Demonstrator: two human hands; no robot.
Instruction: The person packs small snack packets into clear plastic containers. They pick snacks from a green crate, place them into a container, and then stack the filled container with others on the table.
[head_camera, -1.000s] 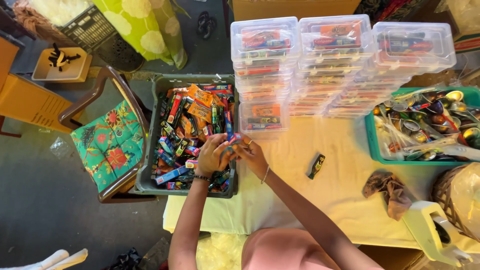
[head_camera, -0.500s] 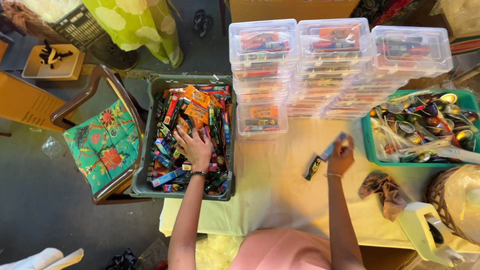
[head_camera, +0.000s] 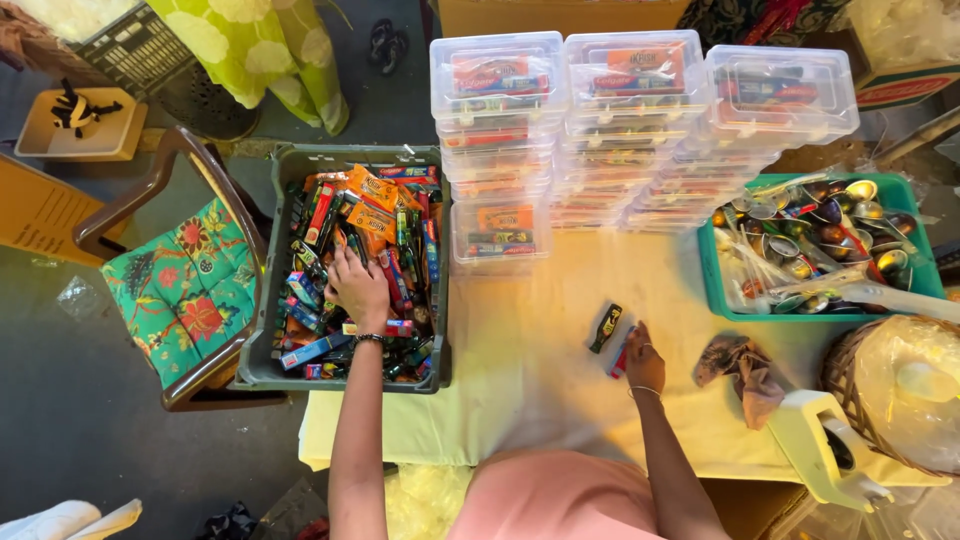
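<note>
So we've got our left hand (head_camera: 358, 288) down in the grey crate (head_camera: 262, 372), fingers curled over the heap of small packets (head_camera: 380, 215), though we can't tell if anything is actually pinched. Our right hand (head_camera: 645, 365) lies on the cream tablecloth (head_camera: 540, 400) to the right of the crate, fingers bent over a little red and blue boxed tube (head_camera: 619, 355), touching it more than gripping it. A small dark bottle (head_camera: 604, 328) lies just beside that, towards the crate. These packets look light and stiff, a bit slick, so we'd pinch them by the long edges. The cloth looks soft and a bit wrinkly. Behind it stand stacks of clear lidded boxes (head_camera: 640, 120), further right of the crate a green tray of shiny spoons (head_camera: 815, 245), and on the crate's left a chair with a floral cushion (head_camera: 180, 290) on a grey floor.
</note>
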